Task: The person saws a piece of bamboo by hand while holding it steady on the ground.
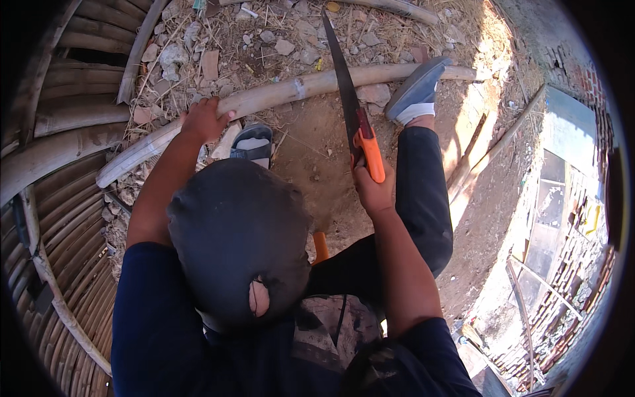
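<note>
A long, pale bamboo pole (264, 98) lies across the rubble, with a lighter mark near its middle. My left hand (206, 121) grips the pole left of that mark, fingers curled over it. In my right hand (376, 188) is the orange handle of a handsaw (345, 86), its dark blade pointing away and crossing over the pole. Whether the blade touches the bamboo I cannot tell. My left foot, in a dark slipper (251, 142), is on the near side of the pole. My right shoe (418, 89) overlaps the pole's right part.
My bent left knee (238, 245), in torn dark trousers, fills the middle. An orange object (320, 246) shows partly beside it. Bamboo slats (73, 231) stand at the left. Stones and straw (284, 46) litter the far ground. Brickwork and boards (562, 192) line the right.
</note>
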